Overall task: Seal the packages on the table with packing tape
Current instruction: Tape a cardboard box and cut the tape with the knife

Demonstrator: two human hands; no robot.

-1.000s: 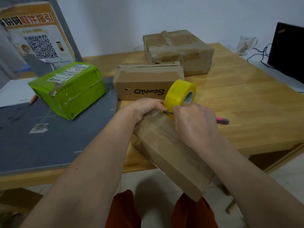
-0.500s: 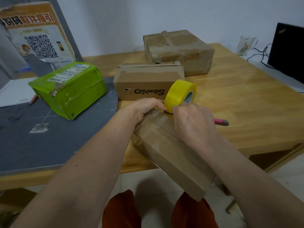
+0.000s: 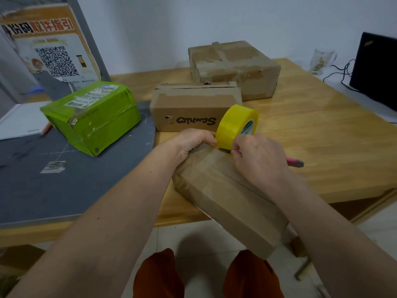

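Observation:
A long brown cardboard package (image 3: pixel 223 198) lies diagonally over the table's front edge, part of it overhanging toward my lap. A yellow roll of packing tape (image 3: pixel 235 124) stands on its far end. My left hand (image 3: pixel 193 143) grips that far end of the package, fingertips against the roll. My right hand (image 3: pixel 260 160) grips a pink utility knife (image 3: pixel 297 162), its blade at the foot of the roll where the tape meets the package. Clear tape runs along the package's top.
Behind stand a brown box printed with a logo (image 3: pixel 193 110), a taped brown box (image 3: pixel 234 67) and a green wrapped box (image 3: pixel 92 115) on a grey mat (image 3: pixel 43 181). A glass (image 3: pixel 321 61) and a black monitor (image 3: pixel 376 69) are at the right of the wooden table (image 3: pixel 322 136).
My right hand has shifted slightly left and up with the knife toward the base of the tape roll. The left hand and package have stayed put.

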